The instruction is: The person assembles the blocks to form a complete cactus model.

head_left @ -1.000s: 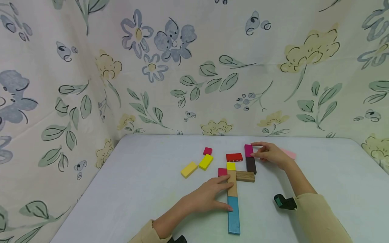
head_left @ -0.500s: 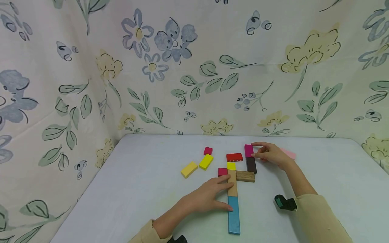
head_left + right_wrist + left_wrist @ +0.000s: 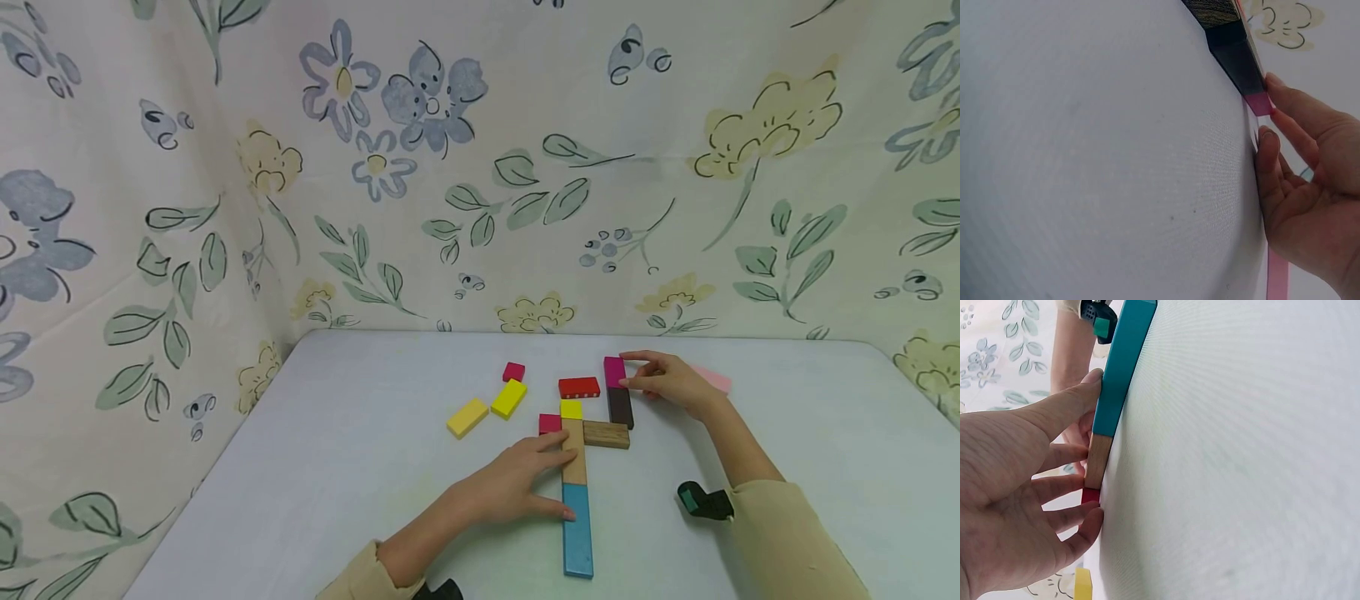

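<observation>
My left hand (image 3: 517,479), fingers spread, rests along a row of wooden blocks. Its thumb touches the long blue block (image 3: 577,533); fingertips lie on the tan block (image 3: 573,467) and near a crimson block (image 3: 549,423). A small yellow block (image 3: 571,409) caps the row. To the right, my right hand (image 3: 667,382) holds a magenta block (image 3: 614,372) with thumb and index finger, the other fingers curled. That block abuts a dark brown block (image 3: 620,408), which meets a wood-grain block (image 3: 606,434). In the right wrist view, the thumb touches beside the magenta block's end (image 3: 1257,104).
A red block with white dots (image 3: 578,388) lies left of the magenta one. Two loose yellow blocks (image 3: 467,419) and a small crimson block (image 3: 513,372) lie further left. A pink piece (image 3: 712,380) is behind my right hand. Flowered cloth (image 3: 480,167) surrounds the white table (image 3: 315,492).
</observation>
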`<state>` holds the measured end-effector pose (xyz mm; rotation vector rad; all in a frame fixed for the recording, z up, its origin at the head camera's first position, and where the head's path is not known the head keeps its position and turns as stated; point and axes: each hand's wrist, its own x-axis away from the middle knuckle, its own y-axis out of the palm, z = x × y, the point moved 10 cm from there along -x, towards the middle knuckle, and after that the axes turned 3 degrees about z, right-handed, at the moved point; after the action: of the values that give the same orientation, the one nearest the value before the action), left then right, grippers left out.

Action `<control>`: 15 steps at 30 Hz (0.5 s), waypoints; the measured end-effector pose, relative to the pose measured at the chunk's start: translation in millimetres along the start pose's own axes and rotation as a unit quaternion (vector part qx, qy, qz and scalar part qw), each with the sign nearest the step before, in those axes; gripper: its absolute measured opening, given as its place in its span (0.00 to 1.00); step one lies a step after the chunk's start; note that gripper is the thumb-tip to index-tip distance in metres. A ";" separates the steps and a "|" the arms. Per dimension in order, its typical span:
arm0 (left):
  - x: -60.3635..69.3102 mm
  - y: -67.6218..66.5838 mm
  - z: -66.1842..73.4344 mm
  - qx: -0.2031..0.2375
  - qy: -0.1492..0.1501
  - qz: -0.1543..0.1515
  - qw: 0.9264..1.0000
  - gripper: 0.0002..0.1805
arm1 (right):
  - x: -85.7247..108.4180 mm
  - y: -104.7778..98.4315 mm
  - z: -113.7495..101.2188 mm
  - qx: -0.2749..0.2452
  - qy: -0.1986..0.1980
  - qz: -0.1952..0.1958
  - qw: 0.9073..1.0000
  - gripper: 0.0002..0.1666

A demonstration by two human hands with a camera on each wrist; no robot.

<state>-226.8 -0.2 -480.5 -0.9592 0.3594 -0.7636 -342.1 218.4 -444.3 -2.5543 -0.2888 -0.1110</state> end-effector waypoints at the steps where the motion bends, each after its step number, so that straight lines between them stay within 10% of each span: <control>1: 0.0 0.0 -0.1 -0.001 0.000 0.000 1.000 0.45 | -0.1 0.0 0.3 0.000 0.000 0.000 1.000 0.40; 15: 0.8 -0.5 0.3 0.000 0.001 -0.001 1.000 0.46 | 1.8 -1.9 -3.2 0.004 -0.004 -0.002 1.000 0.40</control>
<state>-226.3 -0.7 -479.9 -0.9591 0.3598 -0.7657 -340.8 218.6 -440.5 -2.5474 -0.2970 -0.1000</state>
